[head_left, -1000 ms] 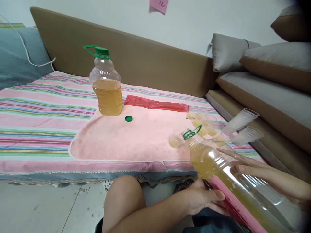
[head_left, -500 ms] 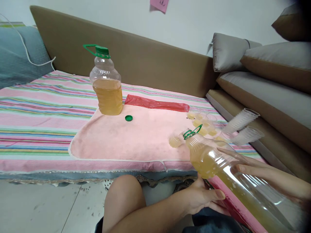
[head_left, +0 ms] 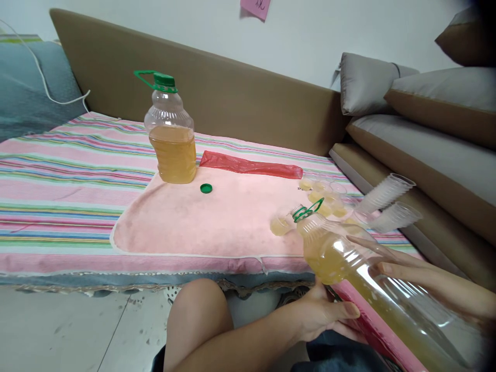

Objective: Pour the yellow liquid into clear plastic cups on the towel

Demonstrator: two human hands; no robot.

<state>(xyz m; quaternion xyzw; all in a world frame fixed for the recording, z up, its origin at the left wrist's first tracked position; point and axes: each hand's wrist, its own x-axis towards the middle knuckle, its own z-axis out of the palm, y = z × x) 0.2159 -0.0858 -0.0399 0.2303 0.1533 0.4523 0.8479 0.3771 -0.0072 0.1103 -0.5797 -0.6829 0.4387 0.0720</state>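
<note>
Bed (head_left: pixel 58 181), striped sheet, runs from the near edge to the far backrest; its left end is cut off by the frame.
Pink towel (head_left: pixel 217 217) lies flat on the sheet, mid-scene.
Tilted bottle (head_left: pixel 341 253): near right, over the bed's edge, neck pointing far-left, uncapped, green handle ring at the neck. Yellow liquid inside. Its base runs out of frame at lower right.
Upright bottle (head_left: pixel 172 139): far left corner of the towel, capped, about half full.
Right hand (head_left: pixel 406 274): fingers laid long over the tilted bottle's far upper side, grip pressed on it; thumb not seen, wrist cut off.
Left hand (head_left: pixel 325 315): under the tilted bottle, thumb stretched out. Fingers hidden by the bottle, so its grip cannot be told.
Red bag (head_left: pixel 251 166): flat at the towel's far edge.
Stacked cups (head_left: pixel 387 191): two clear stacks lying on their sides, far right.
Small cups (head_left: pixel 325 199): cluster with yellow liquid, partly hidden behind the tilted bottle's neck; count unclear.
Green cap (head_left: pixel 206 188): on the towel just beside the upright bottle.
</note>
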